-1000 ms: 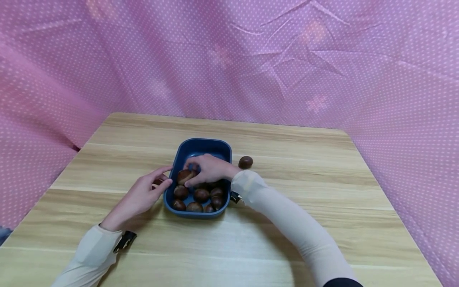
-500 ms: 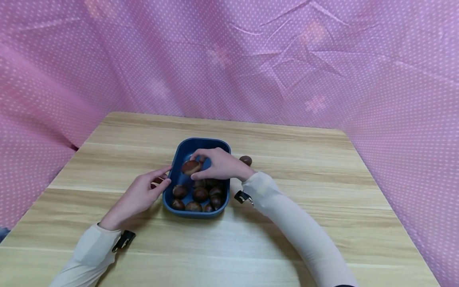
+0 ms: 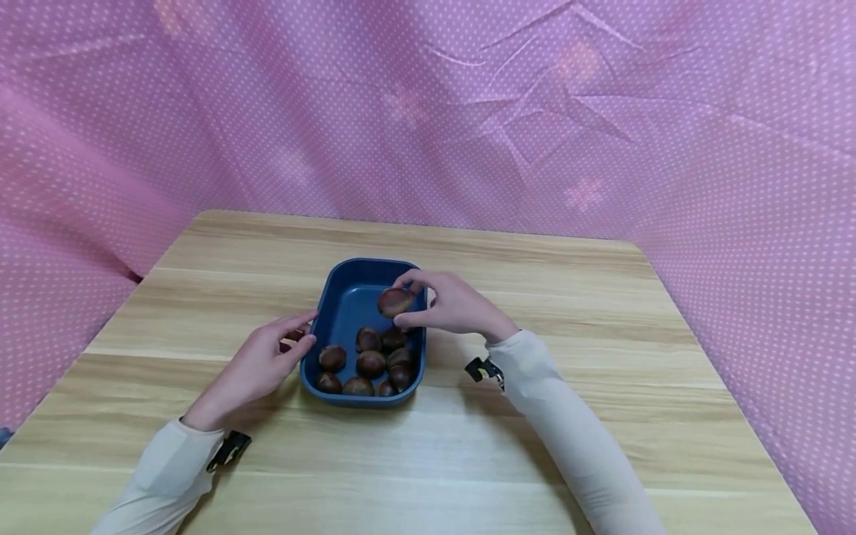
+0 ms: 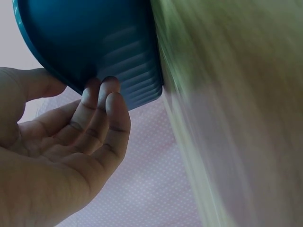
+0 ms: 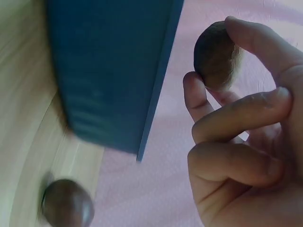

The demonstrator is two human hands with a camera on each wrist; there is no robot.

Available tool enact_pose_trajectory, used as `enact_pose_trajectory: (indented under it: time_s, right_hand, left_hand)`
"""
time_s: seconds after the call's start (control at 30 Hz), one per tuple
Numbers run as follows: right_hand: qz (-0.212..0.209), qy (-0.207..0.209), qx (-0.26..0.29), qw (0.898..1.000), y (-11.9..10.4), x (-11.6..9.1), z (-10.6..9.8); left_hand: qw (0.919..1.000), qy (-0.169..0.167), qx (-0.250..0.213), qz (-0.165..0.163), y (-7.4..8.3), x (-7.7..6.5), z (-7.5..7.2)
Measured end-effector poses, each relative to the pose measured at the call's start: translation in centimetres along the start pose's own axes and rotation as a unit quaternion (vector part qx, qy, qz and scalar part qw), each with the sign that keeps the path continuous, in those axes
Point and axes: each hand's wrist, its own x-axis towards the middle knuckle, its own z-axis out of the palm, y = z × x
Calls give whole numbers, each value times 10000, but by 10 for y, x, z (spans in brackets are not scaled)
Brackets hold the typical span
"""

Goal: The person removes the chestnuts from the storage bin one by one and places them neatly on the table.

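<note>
Brown, rounded, pale-edged chestnut [image 3: 394,302]; right hand [image 3: 461,303] pinches it.

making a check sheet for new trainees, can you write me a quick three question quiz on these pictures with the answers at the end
1. Which hand is pinching a chestnut?

2. True or false: the left hand reaches down into the blue tray.

3. In the right wrist view, where is the lower chestnut?
A) outside the blue tray
B) inside the blue tray
C) in the left hand

Key:
1. The right hand.
2. False: its fingers are at the outer wall.
3. A, on the table.
</note>
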Motion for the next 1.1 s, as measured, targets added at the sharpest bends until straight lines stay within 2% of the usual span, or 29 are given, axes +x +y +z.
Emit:
enact_pose_trajectory:
  time_s: [0.27,0.63,0.87,1.1]
  right_hand:
    - [331,410,102,9986,24,-25,-24]
    - [1113,744,0,9910,62,-55,-53]
    - [1548,764,105,9849,85,-61,-58]
    - [1679,686,125,9833,100,-63,-56]
  left_hand:
    - [10000,-7,20,30,0,2,2]
    - [10000,-19,-2,5,-1,0,2]
    - [10000,-33,19,-30,0,-1,2]
    - [10000,-45,3,-25,1,-1,1]
